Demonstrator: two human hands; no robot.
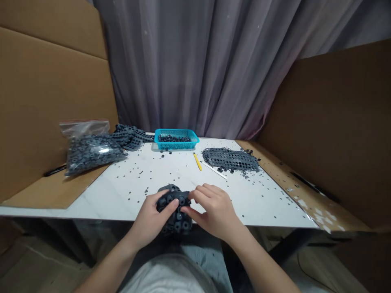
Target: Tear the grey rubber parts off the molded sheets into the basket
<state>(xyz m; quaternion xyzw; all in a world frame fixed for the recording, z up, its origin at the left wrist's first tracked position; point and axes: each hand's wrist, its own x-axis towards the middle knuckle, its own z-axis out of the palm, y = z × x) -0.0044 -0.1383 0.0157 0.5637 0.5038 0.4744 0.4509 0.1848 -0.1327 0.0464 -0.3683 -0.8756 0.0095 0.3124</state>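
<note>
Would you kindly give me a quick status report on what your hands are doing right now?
Left hand gripping rubber grommet sheet. Right hand touching its edge. Loose bits scattered nearby.

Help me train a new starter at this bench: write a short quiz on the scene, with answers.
1. True or false: the blue plastic basket holds dark rubber pieces.
2. Does the resealable plastic bag lie left or right of that basket?
3. What do the left hand and right hand both touch?

Key:
1. True.
2. Left.
3. The dark moulded rubber piece.
</note>
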